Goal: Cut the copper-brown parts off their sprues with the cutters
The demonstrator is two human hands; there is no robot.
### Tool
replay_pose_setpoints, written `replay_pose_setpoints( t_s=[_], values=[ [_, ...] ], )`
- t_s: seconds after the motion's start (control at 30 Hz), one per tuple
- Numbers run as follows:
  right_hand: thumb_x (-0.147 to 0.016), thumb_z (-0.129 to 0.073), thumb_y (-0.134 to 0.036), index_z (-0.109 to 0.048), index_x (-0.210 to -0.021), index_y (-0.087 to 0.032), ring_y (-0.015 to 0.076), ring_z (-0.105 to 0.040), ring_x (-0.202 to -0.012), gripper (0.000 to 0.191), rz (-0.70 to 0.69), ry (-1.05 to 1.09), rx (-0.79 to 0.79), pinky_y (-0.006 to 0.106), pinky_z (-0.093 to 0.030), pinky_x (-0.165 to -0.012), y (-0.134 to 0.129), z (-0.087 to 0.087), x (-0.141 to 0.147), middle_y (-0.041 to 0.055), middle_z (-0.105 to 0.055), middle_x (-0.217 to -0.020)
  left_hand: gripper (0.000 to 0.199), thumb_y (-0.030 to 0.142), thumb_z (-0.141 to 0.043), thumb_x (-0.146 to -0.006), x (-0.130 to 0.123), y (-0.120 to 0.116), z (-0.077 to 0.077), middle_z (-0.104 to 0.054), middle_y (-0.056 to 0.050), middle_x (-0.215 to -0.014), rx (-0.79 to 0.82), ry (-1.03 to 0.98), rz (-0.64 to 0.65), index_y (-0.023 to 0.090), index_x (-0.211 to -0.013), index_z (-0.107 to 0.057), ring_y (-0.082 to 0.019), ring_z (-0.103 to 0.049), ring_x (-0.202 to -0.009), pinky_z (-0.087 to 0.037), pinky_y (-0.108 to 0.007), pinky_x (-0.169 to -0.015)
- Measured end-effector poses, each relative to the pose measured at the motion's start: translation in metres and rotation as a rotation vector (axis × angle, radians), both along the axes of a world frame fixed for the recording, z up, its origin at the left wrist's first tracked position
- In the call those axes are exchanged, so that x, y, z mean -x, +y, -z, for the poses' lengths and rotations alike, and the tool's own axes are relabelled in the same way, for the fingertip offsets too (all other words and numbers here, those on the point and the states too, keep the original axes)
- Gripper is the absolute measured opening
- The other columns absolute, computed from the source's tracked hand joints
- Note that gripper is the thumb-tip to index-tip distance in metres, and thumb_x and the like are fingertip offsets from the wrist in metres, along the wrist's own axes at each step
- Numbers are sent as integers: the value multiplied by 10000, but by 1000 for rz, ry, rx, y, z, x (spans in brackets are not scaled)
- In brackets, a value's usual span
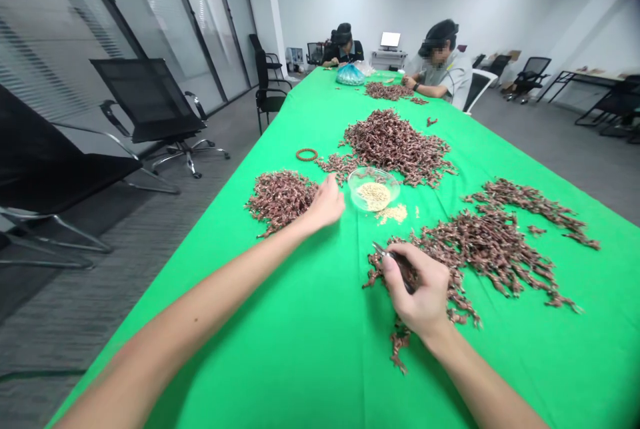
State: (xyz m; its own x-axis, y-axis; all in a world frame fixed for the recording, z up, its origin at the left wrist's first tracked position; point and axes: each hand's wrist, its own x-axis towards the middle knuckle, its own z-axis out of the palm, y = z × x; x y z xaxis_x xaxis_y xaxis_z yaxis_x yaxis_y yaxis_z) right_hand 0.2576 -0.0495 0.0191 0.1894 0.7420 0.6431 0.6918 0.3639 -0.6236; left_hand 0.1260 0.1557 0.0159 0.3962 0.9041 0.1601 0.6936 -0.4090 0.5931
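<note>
My left hand (327,203) is curled closed at the right edge of a pile of brown, knobbly dried pieces (280,199). Its fingertips are turned away, so I cannot make out what they hold. In my right hand (423,285) is a small pair of pliers (382,251) with metal jaws and dark grips. That hand is over the near end of a larger pile of the same dried pieces (480,242). Between and beyond my hands stands a clear round bowl (353,197) with pale small grains (374,195) in it. More grains lie spilled beside it.
A big heap of dried pieces (395,142) lies behind the bowl, with a brown ring (307,155) to its left. Two people sit farther along the green-covered table (280,335), near a blue bag (350,74). Office chairs (150,99) stand at the left.
</note>
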Motion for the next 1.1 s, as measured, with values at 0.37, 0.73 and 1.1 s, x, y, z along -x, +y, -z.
replay_pose_setpoints(
  t_s=[0.37, 0.73, 1.1],
  values=[
    [-886, -625, -227, -640, -911, -167, 107, -562, -604, 66, -44, 54, -4, 236, -441, -586, 2, -2, -2, -9, -615, -732, 648, 328, -538, -937, -63, 112, 19, -332, -292, -1567, 92, 94, -346, 26, -1474, -336, -361, -253, -1503, -259, -447, -1202],
    [-885, -610, -176, -620, -972, -169, 110, -566, -651, 88, -106, 102, -13, 249, -445, -604, 2, -3, 0, 4, -613, -783, 859, 566, -410, -933, -90, 146, 49, -141, -291, -1630, 41, 230, -523, -21, -1542, -260, -419, -35, -1528, -39, -522, -1230],
    [-859, -588, -156, -598, -995, -160, 137, -568, -679, 136, -172, 106, 5, 286, -452, -610, 2, -1, 6, 24, -598, -777, 879, 598, -358, -935, -109, 169, 60, -224, -333, -1592, -37, 304, -538, -69, -1506, -303, -480, -120, -1501, -48, -570, -1214]
  ],
)
